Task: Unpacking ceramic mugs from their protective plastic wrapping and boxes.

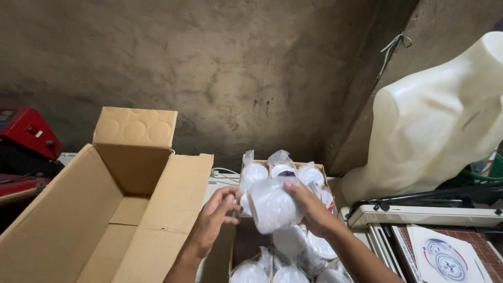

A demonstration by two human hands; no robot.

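Observation:
Both my hands hold one white mug wrapped in a clear plastic bag (270, 205) just above a small open cardboard box (318, 169). My right hand (313, 209) grips the mug's right side. My left hand (216, 216) has its fingertips on the left end of the mug. The small box holds several more bagged white mugs (283, 166), some upright at the back, others lying lower down at the front (250, 271).
A large open cardboard box (112, 209) stands at the left, its flaps up. A red machine (26, 131) sits at far left. A cream mannequin torso (435, 120) stands at right, above a white device (424, 215) and printed round designs (445, 259). A rough wall is behind.

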